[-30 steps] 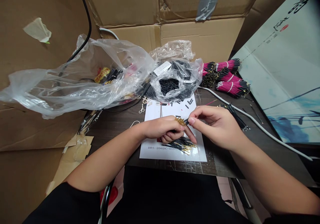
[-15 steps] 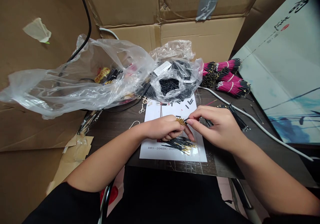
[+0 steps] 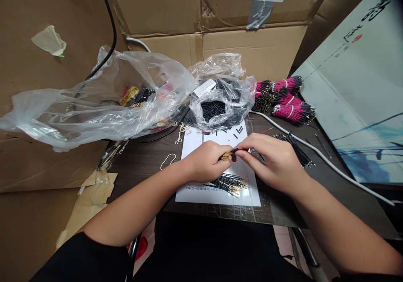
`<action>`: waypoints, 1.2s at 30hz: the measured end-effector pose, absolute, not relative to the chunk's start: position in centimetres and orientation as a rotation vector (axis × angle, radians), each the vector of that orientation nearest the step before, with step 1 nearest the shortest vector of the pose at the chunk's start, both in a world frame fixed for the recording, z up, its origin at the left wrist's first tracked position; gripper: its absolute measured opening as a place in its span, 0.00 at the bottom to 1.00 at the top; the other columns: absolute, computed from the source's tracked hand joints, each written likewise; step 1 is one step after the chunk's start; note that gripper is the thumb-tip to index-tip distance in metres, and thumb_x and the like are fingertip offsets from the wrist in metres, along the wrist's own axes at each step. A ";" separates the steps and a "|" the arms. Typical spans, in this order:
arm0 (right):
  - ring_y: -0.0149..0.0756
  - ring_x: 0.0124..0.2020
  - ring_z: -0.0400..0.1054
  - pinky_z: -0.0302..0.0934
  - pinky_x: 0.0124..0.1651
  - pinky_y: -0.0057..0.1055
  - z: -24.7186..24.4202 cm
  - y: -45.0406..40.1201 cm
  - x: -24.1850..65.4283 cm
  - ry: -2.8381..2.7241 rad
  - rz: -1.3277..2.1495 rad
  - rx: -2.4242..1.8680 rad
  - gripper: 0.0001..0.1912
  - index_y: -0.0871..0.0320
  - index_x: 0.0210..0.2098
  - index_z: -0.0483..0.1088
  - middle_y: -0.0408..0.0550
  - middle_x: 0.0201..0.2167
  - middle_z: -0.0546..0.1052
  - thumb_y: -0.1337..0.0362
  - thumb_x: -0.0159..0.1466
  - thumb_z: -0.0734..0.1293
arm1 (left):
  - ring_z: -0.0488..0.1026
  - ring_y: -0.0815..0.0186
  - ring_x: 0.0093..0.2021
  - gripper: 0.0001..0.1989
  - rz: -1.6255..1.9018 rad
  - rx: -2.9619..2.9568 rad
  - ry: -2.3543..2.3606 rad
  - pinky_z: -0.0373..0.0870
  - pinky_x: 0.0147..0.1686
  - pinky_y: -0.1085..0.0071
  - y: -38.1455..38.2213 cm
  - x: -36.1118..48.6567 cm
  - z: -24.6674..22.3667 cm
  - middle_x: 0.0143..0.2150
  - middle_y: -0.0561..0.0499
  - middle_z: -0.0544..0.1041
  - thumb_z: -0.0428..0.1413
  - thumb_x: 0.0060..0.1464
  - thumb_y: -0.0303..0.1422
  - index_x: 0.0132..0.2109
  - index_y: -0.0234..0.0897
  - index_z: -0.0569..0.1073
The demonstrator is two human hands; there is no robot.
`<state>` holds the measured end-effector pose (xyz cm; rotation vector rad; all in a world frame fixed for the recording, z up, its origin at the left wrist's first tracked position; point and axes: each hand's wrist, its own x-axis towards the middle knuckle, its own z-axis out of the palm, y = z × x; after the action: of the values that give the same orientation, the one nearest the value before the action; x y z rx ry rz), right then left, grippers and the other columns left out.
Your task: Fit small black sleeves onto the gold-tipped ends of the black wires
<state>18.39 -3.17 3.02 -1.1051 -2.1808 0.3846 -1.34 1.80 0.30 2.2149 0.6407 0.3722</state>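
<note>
A bundle of wires with gold tips [image 3: 225, 155] pokes out of my left hand [image 3: 208, 160], whose fingers are wrapped round it. At the end of the bundle, my right hand [image 3: 273, 160] pinches a small black sleeve [image 3: 234, 150] between thumb and forefinger. Below my hands, loose black wires with gold ends [image 3: 231, 183] lie on a white printed sheet [image 3: 217, 196]. Several short black tubes [image 3: 238, 131] are scattered over the sheet's upper part.
Behind the sheet is an open plastic bag of black tubes [image 3: 213, 110]. A large clear bag [image 3: 151, 118] spreads left. Pink wire bundles [image 3: 291, 110], black wires [image 3: 294, 147] and a white cable [image 3: 333, 161] lie right. Cardboard [image 3: 252, 47] stands behind.
My left hand has turned, its fingers now curled more out of sight, and the gold-tipped bundle points toward my right hand. My right hand has barely moved.
</note>
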 end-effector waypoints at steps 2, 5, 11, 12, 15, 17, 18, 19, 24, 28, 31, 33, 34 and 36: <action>0.33 0.35 0.68 0.64 0.42 0.33 2.9 -3.2 18.5 -2.225 0.284 -1.081 0.05 0.57 0.40 0.70 0.47 0.32 0.75 0.68 0.63 0.65 | 0.65 0.68 0.29 0.09 0.408 2.323 0.647 0.60 0.33 0.73 1.6 -1.4 0.1 0.28 0.51 0.71 0.47 0.56 0.30 0.37 0.33 0.71; 0.33 0.34 0.68 0.64 0.41 0.33 2.7 -3.4 18.6 -2.249 0.163 -1.022 0.06 0.57 0.40 0.71 0.47 0.31 0.76 0.68 0.61 0.67 | 0.65 0.68 0.29 0.09 0.445 2.395 0.633 0.60 0.33 0.72 1.4 -1.5 0.1 0.29 0.50 0.72 0.47 0.55 0.30 0.38 0.33 0.71; 0.34 0.34 0.68 0.65 0.40 0.34 2.4 -3.7 18.6 -2.243 0.099 -0.903 0.10 0.57 0.41 0.71 0.48 0.32 0.76 0.69 0.58 0.70 | 0.57 0.72 0.24 0.05 0.511 2.301 0.587 0.57 0.29 0.74 1.1 -1.2 0.3 0.23 0.56 0.63 0.50 0.51 0.30 0.32 0.34 0.69; 0.34 0.34 0.68 0.65 0.40 0.34 2.4 -3.8 18.5 -2.233 0.100 -0.901 0.11 0.58 0.42 0.71 0.48 0.33 0.76 0.70 0.58 0.69 | 0.56 0.73 0.23 0.04 0.507 2.249 0.562 0.56 0.28 0.75 1.0 -1.1 0.3 0.22 0.58 0.60 0.50 0.50 0.29 0.31 0.34 0.68; 0.34 0.35 0.69 0.66 0.40 0.34 2.6 -3.8 18.2 -2.193 0.143 -0.912 0.13 0.58 0.44 0.71 0.49 0.33 0.76 0.72 0.59 0.68 | 0.54 0.75 0.22 0.05 0.473 2.073 0.500 0.56 0.26 0.77 1.0 -1.0 0.5 0.21 0.59 0.57 0.49 0.48 0.24 0.31 0.33 0.70; 0.34 0.35 0.69 0.66 0.40 0.34 2.9 -3.8 18.0 -2.166 0.205 -0.932 0.13 0.57 0.45 0.71 0.47 0.32 0.76 0.73 0.61 0.66 | 0.57 0.76 0.23 0.08 0.449 1.973 0.474 0.57 0.27 0.77 1.1 -1.0 0.6 0.23 0.59 0.62 0.48 0.48 0.22 0.33 0.32 0.71; 0.33 0.34 0.69 0.65 0.40 0.33 3.0 -3.8 18.0 -2.154 0.243 -0.946 0.13 0.56 0.45 0.71 0.46 0.31 0.76 0.73 0.61 0.65 | 0.58 0.76 0.24 0.09 0.438 1.931 0.459 0.58 0.28 0.78 1.1 -1.0 0.7 0.25 0.58 0.66 0.48 0.49 0.22 0.33 0.31 0.72; 0.33 0.34 0.69 0.65 0.40 0.33 3.2 -3.8 17.9 -2.144 0.280 -0.964 0.12 0.56 0.44 0.71 0.46 0.30 0.76 0.73 0.62 0.65 | 0.60 0.76 0.25 0.10 0.429 1.895 0.444 0.59 0.29 0.78 1.2 -0.9 0.8 0.27 0.57 0.69 0.47 0.49 0.21 0.34 0.31 0.73; 0.31 0.32 0.68 0.64 0.38 0.32 3.4 -3.8 18.0 -2.113 0.370 -1.033 0.06 0.57 0.38 0.72 0.45 0.28 0.75 0.71 0.62 0.65 | 0.67 0.73 0.33 0.13 0.390 1.775 0.364 0.63 0.38 0.76 1.4 -0.8 0.9 0.34 0.53 0.75 0.47 0.50 0.20 0.36 0.31 0.76; 0.31 0.31 0.68 0.63 0.37 0.31 3.3 -3.7 17.9 -2.063 0.438 -1.083 0.04 0.56 0.36 0.72 0.45 0.28 0.74 0.69 0.63 0.64 | 0.63 0.73 0.24 0.13 0.263 1.599 0.399 0.61 0.27 0.76 1.4 -1.0 0.9 0.23 0.55 0.68 0.47 0.52 0.24 0.38 0.30 0.76; 0.31 0.31 0.68 0.63 0.36 0.30 3.4 -3.7 18.0 -2.007 0.476 -1.125 0.03 0.56 0.35 0.71 0.45 0.30 0.75 0.69 0.63 0.65 | 0.49 0.75 0.16 0.14 0.152 1.378 0.454 0.48 0.16 0.77 1.3 -1.2 1.0 0.16 0.60 0.52 0.46 0.54 0.27 0.40 0.29 0.74; 0.31 0.32 0.68 0.62 0.36 0.30 3.5 -3.6 18.0 -1.984 0.490 -1.137 0.03 0.56 0.34 0.71 0.45 0.30 0.75 0.69 0.63 0.65 | 0.46 0.76 0.16 0.13 0.122 1.270 0.449 0.45 0.15 0.78 1.2 -1.2 1.0 0.16 0.61 0.49 0.46 0.54 0.28 0.40 0.29 0.73; 0.30 0.32 0.68 0.62 0.36 0.30 3.5 -3.6 18.0 -1.982 0.494 -1.137 0.03 0.56 0.34 0.71 0.44 0.30 0.75 0.69 0.63 0.65 | 0.46 0.76 0.16 0.12 0.115 1.237 0.443 0.44 0.15 0.78 1.2 -1.2 1.0 0.17 0.61 0.49 0.47 0.54 0.29 0.40 0.29 0.73; 0.30 0.31 0.68 0.61 0.36 0.29 3.5 -3.6 18.0 -1.985 0.503 -1.128 0.03 0.57 0.34 0.71 0.44 0.29 0.75 0.69 0.63 0.66 | 0.46 0.76 0.16 0.12 0.109 1.203 0.433 0.43 0.15 0.78 1.2 -1.2 1.0 0.17 0.61 0.49 0.47 0.54 0.28 0.40 0.29 0.73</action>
<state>18.00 -3.62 3.53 -1.1278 -1.9851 0.5028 -1.24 1.24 1.05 1.2029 0.4326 0.1089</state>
